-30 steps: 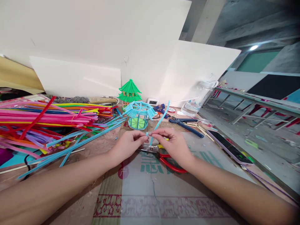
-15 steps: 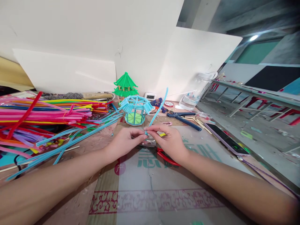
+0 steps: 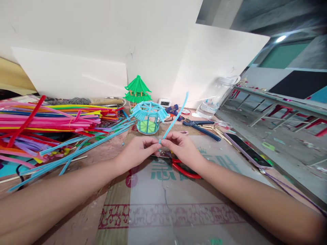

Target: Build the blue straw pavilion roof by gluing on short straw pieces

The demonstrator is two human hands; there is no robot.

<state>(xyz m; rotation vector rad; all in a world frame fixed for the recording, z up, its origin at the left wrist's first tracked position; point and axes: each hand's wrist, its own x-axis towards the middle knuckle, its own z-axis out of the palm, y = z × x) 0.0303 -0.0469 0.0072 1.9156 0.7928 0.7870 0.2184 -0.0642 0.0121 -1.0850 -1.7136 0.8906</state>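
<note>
Between my two hands is a light blue pipe cleaner (image 3: 176,117), its long free end rising up to the right. My left hand (image 3: 141,149) pinches the lower end between thumb and fingers. My right hand (image 3: 182,146) grips it just beside, the fingertips of both hands nearly touching. Under my right hand lie red-handled scissors (image 3: 185,173), partly hidden. Just beyond my hands stands a small blue pavilion (image 3: 149,117) of pipe cleaners with a pale green floor. Behind it is a green tiered pagoda roof (image 3: 138,90).
Bundled coloured pipe cleaners (image 3: 48,119) pile up on the left, with loose blue ones (image 3: 76,154) beside them. On the right lie blue-handled pliers (image 3: 204,128) and a phone (image 3: 246,149). A water jug (image 3: 214,97) and a small timer (image 3: 165,102) stand at the back.
The pipe cleaner's free end leans further right. My right-hand fingers have shifted their grip and drawn in closer, uncovering more of the scissors' red handle. The view has shifted slightly.
</note>
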